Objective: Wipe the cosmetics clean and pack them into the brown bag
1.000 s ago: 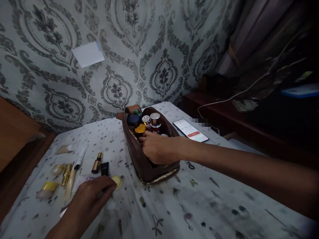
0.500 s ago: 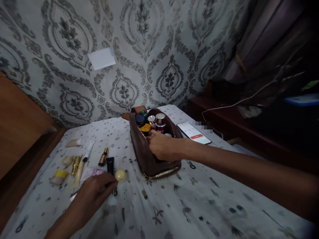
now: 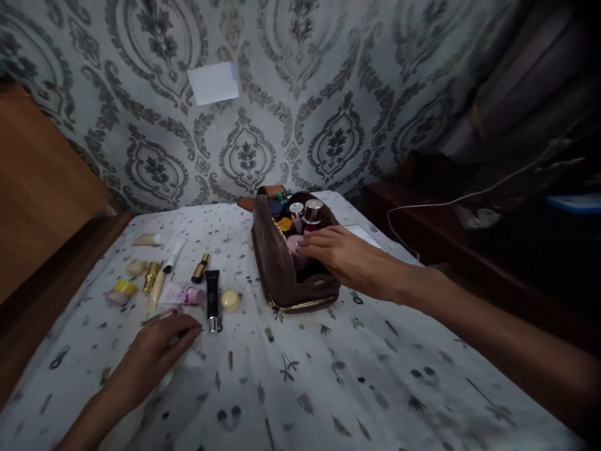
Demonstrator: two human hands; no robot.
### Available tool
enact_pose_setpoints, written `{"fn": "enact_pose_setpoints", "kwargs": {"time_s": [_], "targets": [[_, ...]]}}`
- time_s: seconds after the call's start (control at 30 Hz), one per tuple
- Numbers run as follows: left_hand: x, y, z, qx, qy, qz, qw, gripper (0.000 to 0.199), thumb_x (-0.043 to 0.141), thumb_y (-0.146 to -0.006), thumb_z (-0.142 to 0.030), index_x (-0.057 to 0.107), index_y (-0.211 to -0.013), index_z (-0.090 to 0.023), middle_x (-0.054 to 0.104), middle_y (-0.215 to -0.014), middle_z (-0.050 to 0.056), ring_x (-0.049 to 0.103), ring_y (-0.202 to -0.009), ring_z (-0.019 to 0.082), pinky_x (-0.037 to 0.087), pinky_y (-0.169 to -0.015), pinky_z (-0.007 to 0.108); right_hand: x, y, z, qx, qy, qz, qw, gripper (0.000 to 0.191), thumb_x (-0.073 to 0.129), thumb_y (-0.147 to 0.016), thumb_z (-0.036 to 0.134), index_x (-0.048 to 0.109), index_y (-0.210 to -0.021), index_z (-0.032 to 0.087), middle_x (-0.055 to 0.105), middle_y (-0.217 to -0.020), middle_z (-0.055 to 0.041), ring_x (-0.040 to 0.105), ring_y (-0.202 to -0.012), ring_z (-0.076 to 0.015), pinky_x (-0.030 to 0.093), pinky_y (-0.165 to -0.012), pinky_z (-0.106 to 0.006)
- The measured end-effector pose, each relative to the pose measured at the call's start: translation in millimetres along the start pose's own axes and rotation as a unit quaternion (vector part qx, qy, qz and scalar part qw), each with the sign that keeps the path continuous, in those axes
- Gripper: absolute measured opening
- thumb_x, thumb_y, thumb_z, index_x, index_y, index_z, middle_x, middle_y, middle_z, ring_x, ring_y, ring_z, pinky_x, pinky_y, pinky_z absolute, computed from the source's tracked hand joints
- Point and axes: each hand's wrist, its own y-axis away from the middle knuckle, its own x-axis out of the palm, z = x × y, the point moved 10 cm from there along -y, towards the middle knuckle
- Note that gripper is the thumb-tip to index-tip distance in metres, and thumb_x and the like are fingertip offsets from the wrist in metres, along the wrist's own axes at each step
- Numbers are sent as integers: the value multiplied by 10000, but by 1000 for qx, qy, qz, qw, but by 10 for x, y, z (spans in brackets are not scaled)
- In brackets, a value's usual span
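A brown zippered toiletry bag [image 3: 277,269] stands unzipped on the bed. My right hand [image 3: 335,250] is over its opening, fingertips closed on a rounded pink container [image 3: 295,249]; the thumb is hidden. Behind it in the bag are a silver-capped bottle [image 3: 313,213], a smaller silver-topped bottle [image 3: 297,212] and a yellow-orange lid [image 3: 284,225]. My left hand [image 3: 164,344] hovers low over the sheet with curled fingers; what they hold, if anything, is hidden. Nearest to it lie a black tube [image 3: 213,300], a pink-and-white tube [image 3: 183,293] and a round cream-coloured jar [image 3: 230,300].
Further left lie a gold-and-black bottle [image 3: 201,268], gold tubes [image 3: 151,275], a yellow-banded jar [image 3: 121,292] and a beige tube [image 3: 147,240]. A phone [image 3: 361,235] sits partly hidden behind my right hand. A white cable [image 3: 436,205] crosses the dark red furniture.
My right hand has risen from deep in the bag, and the pink container now shows at its fingers. My left hand has drawn left and back, uncovering the black and pink-and-white tubes.
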Motion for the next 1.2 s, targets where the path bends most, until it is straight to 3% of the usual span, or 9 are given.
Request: {"fn": "enact_pose_setpoints", "kwargs": {"time_s": [0.2,0.37,0.5,0.6,0.7,0.83,0.97,1.07,1.2], "targets": [[103,258,124,-38,1,12,999,355,432,-965,-423,705,-869,-216,734,-827,20,665,-763,173,474,-698,255,151,4,-7,-49,53,-11,997,393,446,-826,24,669,-1124,152,700,-1180,-124,624,-1118,-252,418,-973,-448],[-127,393,383,-74,-6,-65,995,317,464,-938,-394,702,-844,-206,748,-846,42,683,-799,206,487,-717,283,-215,70,129,-55,54,-147,986,348,424,-946,116,640,-1208,188,707,-1179,-121,647,-1098,-259,505,-902,-436],[-206,392,516,-82,14,-108,991,308,488,-925,-409,728,-905,-217,766,-1050,74,694,-991,252,503,-852,327,-499,194,479,-15,24,-266,964,363,484,-945,122,571,-1280,233,704,-1123,-115,673,-1023,-239,558,-834,-382],[-192,362,585,-89,18,-127,988,345,470,-937,-427,736,-945,-207,762,-1078,71,691,-996,249,492,-878,326,-337,210,927,-72,-44,-265,961,371,481,-930,97,565,-1262,240,721,-964,-85,696,-887,-210,582,-758,-328],[-292,345,787,-142,-24,-143,979,423,415,-954,-470,732,-885,-198,762,-867,24,688,-818,199,488,-750,263,44,129,1217,-92,-132,-216,963,363,467,-922,95,574,-1243,226,730,-1009,-88,711,-889,-206,601,-703,-313],[-767,354,1228,-231,-109,-197,947,428,374,-954,-433,705,-1027,-170,730,-984,63,659,-884,219,460,-787,288,444,-28,1389,-68,-221,-171,958,318,415,-941,93,635,-1148,190,735,-986,-96,724,-864,-196,615,-715,-320],[-1096,297,1683,-303,-166,-203,916,477,501,-871,-500,658,-1166,-160,665,-1144,156,623,-1037,329,443,-842,378,596,-185,1465,-38,-303,-140,942,302,411,-946,109,651,-1113,186,730,-938,-89,720,-827,-192,604,-681,-317],[-1063,222,1915,-328,-171,-174,913,510,602,-779,-563,684,-1095,-171,665,-1142,170,620,-1045,358,446,-823,384,679,-296,1489,-11,-353,-117,928,290,418,-946,127,667,-1080,192,724,-903,-78,704,-791,-180,587,-686,-308],[-975,200,2039,-326,-146,-170,918,422,620,-762,-519,684,-993,-172,701,-1038,139,627,-1006,328,439,-774,342,806,-413,1507,28,-402,-93,911,275,434,-949,176,691,-1046,190,719,-868,-71,668,-699,-161,557,-646,-286]]}}
